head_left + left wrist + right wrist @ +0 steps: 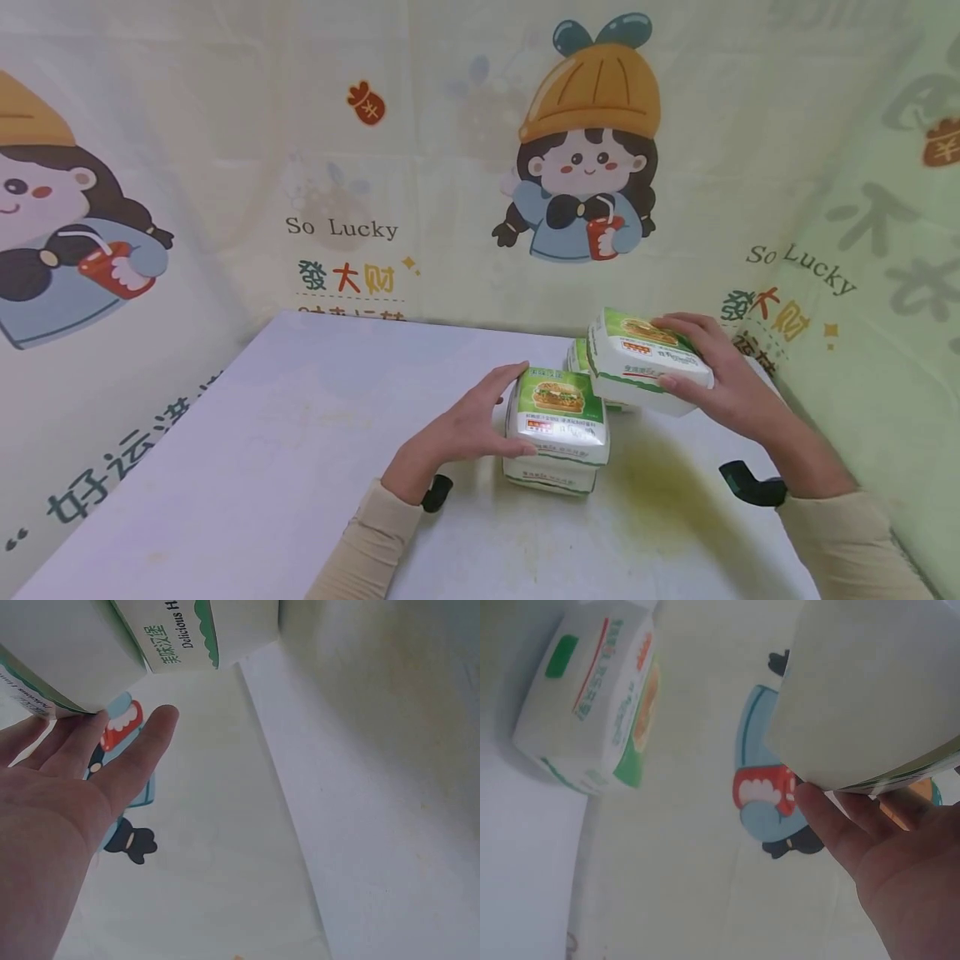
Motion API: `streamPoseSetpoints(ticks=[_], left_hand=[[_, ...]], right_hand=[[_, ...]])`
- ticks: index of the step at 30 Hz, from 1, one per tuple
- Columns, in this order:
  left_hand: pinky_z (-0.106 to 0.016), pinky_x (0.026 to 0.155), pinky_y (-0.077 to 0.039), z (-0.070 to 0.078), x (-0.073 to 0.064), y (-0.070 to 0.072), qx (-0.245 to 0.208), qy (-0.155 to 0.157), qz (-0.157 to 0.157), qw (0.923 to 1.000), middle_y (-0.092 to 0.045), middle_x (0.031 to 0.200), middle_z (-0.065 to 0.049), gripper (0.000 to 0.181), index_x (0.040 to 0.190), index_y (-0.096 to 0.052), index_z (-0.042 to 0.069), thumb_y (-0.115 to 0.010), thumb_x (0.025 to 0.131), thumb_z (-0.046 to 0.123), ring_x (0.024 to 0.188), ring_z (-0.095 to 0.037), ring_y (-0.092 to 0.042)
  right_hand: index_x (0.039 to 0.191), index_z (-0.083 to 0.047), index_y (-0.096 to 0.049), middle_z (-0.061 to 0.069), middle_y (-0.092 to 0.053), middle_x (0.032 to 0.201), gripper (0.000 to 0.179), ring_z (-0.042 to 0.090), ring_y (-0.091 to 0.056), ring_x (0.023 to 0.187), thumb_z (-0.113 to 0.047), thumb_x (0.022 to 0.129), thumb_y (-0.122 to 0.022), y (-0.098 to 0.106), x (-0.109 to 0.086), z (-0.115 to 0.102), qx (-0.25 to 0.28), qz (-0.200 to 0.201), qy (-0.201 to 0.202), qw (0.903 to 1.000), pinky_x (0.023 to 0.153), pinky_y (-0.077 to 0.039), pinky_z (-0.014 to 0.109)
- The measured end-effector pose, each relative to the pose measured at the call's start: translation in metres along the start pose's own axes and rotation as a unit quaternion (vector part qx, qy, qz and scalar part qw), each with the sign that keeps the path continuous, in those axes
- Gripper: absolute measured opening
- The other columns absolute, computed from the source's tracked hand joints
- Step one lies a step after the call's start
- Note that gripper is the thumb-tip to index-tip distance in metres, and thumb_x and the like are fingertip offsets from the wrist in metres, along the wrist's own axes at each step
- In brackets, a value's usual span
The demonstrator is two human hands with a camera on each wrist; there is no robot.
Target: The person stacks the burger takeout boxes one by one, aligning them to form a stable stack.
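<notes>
The left hand (467, 427), thumb and fingers spread wide, clasps the left carton (558, 408), sitting on a lower carton (549, 478) upon the table (315, 467). To the right, the right hand (731, 382) grips a raised, tilted carton (648, 358) between thumb and fingers; a far carton (577, 357) stands partly hidden behind it.

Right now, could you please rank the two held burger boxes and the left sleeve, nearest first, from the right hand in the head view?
1. Right-held burger box: in the right hand.
2. Left-held burger box: to its left.
3. Left sleeve: farther left, lower.
</notes>
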State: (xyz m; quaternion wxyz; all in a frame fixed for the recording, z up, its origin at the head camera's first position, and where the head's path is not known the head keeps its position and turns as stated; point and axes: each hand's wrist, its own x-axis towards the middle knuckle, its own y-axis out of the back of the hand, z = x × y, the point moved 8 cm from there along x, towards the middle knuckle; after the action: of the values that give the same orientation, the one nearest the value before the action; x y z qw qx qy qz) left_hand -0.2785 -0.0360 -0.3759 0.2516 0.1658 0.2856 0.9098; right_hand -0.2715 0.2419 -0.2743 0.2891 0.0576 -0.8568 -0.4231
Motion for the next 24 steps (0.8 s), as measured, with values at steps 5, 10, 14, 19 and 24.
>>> streamPoseSetpoints(ticks=[5, 10, 14, 19, 24], left_hand=[[-0.046, 0.113, -0.040, 0.000, 0.000, 0.000, -0.001, 0.002, 0.000, 1.0000, -0.029, 0.158, 0.009, 0.108, 0.158, -0.023, 0.027, -0.085, 0.072, 0.046, 0.142, -0.015, -0.035], [-0.048, 0.113, -0.040, 0.000, 0.000, 0.001, 0.001, 0.000, 0.000, 1.0000, -0.029, 0.159, 0.008, 0.108, 0.158, -0.022, 0.026, -0.085, 0.073, 0.047, 0.143, -0.017, -0.035], [-0.049, 0.113, -0.040, 0.002, 0.001, 0.001, 0.000, -0.002, -0.001, 1.0000, -0.029, 0.159, 0.007, 0.108, 0.158, -0.022, 0.026, -0.085, 0.073, 0.046, 0.144, -0.020, -0.034], [-0.048, 0.113, -0.040, 0.002, 0.001, 0.000, -0.003, 0.000, -0.003, 1.0000, -0.029, 0.159, 0.008, 0.107, 0.158, -0.022, 0.027, -0.085, 0.073, 0.046, 0.143, -0.017, -0.034], [-0.048, 0.113, -0.040, 0.003, 0.001, 0.000, -0.005, -0.002, -0.001, 1.0000, -0.030, 0.158, 0.008, 0.107, 0.157, -0.022, 0.026, -0.085, 0.073, 0.046, 0.142, -0.016, -0.035]], right_hand=[[0.147, -0.025, -0.046, 0.005, -0.037, 0.150, 0.069, 0.012, -0.038, 0.117, -0.017, 0.084, -0.073, -0.007, 0.002, -0.008, 0.010, -0.007, 0.009, 0.9999, 0.079, -0.039, 0.019], [0.147, -0.023, -0.044, 0.007, -0.035, 0.151, 0.070, 0.027, -0.042, 0.120, -0.020, 0.084, -0.074, -0.013, 0.004, -0.016, 0.008, -0.019, 0.006, 0.9998, 0.080, -0.042, 0.019], [0.147, -0.022, -0.044, 0.007, -0.034, 0.152, 0.070, 0.029, -0.043, 0.122, -0.022, 0.084, -0.075, -0.018, 0.004, -0.023, 0.013, -0.025, 0.008, 0.9996, 0.080, -0.046, 0.019], [0.146, -0.021, -0.045, 0.006, -0.034, 0.151, 0.070, 0.028, -0.044, 0.121, -0.022, 0.084, -0.076, -0.026, 0.005, -0.030, 0.018, -0.027, 0.014, 0.9994, 0.079, -0.048, 0.019], [0.147, -0.023, -0.043, 0.006, -0.032, 0.153, 0.072, 0.028, -0.044, 0.122, -0.025, 0.084, -0.077, -0.036, 0.007, -0.036, 0.021, -0.040, 0.012, 0.9989, 0.080, -0.049, 0.021]])
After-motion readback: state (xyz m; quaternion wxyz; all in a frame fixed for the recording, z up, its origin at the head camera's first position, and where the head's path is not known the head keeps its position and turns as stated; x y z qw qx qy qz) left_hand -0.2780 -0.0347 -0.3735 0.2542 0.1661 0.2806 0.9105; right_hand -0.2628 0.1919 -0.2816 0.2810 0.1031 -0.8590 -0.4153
